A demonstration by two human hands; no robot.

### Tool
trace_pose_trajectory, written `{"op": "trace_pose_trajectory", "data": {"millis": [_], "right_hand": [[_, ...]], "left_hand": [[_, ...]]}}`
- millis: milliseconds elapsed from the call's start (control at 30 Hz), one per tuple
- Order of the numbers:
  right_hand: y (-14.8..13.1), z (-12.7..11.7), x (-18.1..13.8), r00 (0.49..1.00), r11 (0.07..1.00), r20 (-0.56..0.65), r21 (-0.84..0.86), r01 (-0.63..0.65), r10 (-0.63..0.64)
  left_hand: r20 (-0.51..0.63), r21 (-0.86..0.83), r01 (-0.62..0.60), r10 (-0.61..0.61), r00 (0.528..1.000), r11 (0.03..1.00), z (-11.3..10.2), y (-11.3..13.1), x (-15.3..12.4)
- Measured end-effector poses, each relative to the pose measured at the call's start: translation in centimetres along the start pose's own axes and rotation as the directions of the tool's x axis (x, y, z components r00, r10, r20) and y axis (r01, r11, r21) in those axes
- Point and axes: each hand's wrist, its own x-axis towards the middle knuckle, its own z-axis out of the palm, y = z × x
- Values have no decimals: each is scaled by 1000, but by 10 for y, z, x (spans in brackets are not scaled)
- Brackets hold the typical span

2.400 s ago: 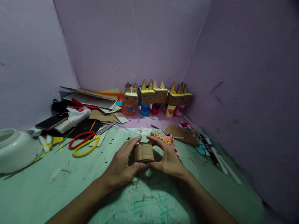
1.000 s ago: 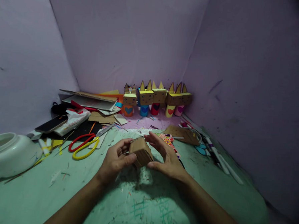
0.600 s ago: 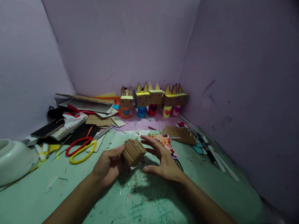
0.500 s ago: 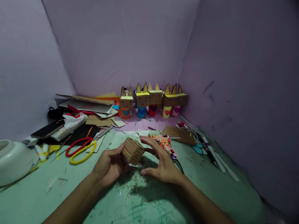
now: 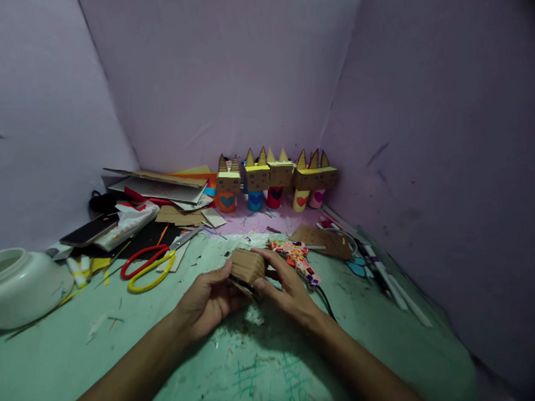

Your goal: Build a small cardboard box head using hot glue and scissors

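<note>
A small brown cardboard box (image 5: 247, 266) is held above the green tabletop, tilted, with a ribbed face upward and a dark lower edge. My left hand (image 5: 211, 302) grips it from the left, thumb on its near left corner and fingers underneath. From the right, my right hand (image 5: 285, 288) has its thumb on the near right corner and its fingers round the far right side. Just behind the right hand lies a glue gun (image 5: 294, 254) with a colourful floral pattern and a black cord.
Scissors (image 5: 149, 269) with red and yellow handles lie to the left, before stacked cardboard (image 5: 181, 217). A white pot (image 5: 20, 289) stands far left. Several cardboard-headed figures (image 5: 257, 179) line the back wall. Markers (image 5: 383, 272) and a cardboard scrap (image 5: 323, 240) lie at right.
My right hand has closed onto the box, where before its fingers were spread apart beside it. The box has turned and shifted slightly right in my left hand.
</note>
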Motion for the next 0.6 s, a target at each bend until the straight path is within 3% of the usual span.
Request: {"op": "trace_pose_trajectory", "data": {"millis": [133,267,367,467,533,600], "right_hand": [[0,-1,0,997,997,-12,24,-74,74],[2,-4,-1,997,997,23,7,72,-72],[1,-3,-3,981,971,28,-139,195,-193],[0,1,-4,970,928,17,-286,237,-243],[0,3,-4,980,942,-29,-283,181,-197],[1,4,-2,991,988,-122,-150,34,-52]], "left_hand": [[61,76,26,-31,998,997,1,-2,-2],[47,126,25,-31,998,992,1,-2,-2],[25,119,13,-16,1000,993,1,-3,0],[18,145,-47,45,999,988,-1,-7,1],[38,189,-117,112,993,975,-2,-8,1],[73,248,-182,169,983,951,-4,-8,0]]}}
